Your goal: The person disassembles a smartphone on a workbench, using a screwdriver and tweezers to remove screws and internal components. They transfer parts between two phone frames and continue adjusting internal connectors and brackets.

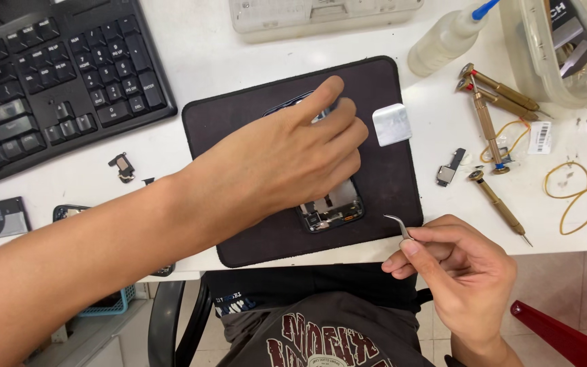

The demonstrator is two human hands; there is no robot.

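The left hand [287, 153] lies flat on the opened phone [331, 207] at the mat's [402, 197] centre, gripping nothing, while the right hand [467, 272], at five o'clock, pinches curved tweezers [398, 225]; the phone looks stiff, fragile inside, best held by its edges.

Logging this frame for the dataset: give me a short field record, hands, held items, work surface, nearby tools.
left hand: reaches across, resting on opened phone
right hand: pinches curved tweezers at the table edge
work surface: dark mat on white table
on mat: small silver square piece
right of mat: brass screwdrivers, rubber bands, squeeze bottle
left of mat: black keyboard
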